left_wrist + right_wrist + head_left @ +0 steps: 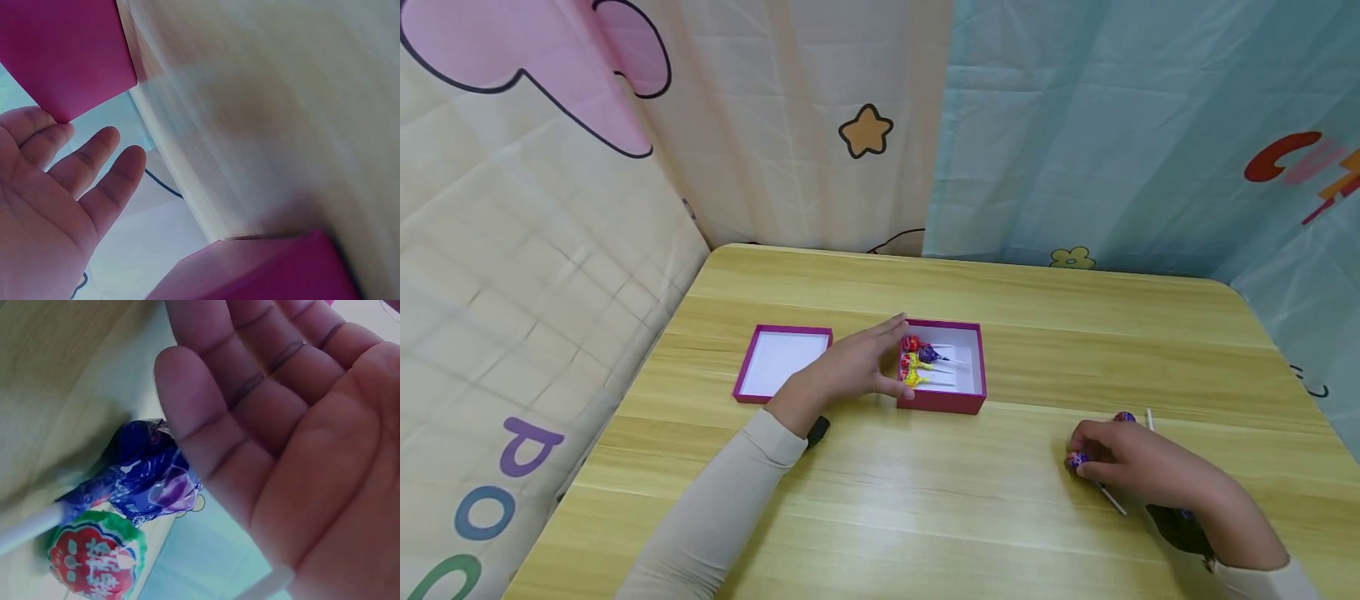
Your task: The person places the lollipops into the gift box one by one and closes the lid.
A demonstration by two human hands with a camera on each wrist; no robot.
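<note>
My left hand (861, 362) spans the left end of a magenta box (942, 403), thumb at its front corner and fingers near the back one. In the left wrist view the fingers (119, 178) are nearly straight, fingertips right at the box corner. Inside the box lie several wrapped lollipops (913, 361), heads to the left. At the right, my right hand (1138, 458) pinches a purple-wrapped lollipop (1077, 459) by its head, the stick slanting toward me. Beside that hand, the right wrist view shows a blue-purple lollipop (150, 472) and a green-and-red one (97, 556).
The box lid (786, 362), white inside with a magenta rim, lies left of the box, partly behind my left forearm. Another lollipop (1124, 417) and a white stick (1150, 419) show just beyond my right hand. Curtains hang behind the wooden table (880, 283).
</note>
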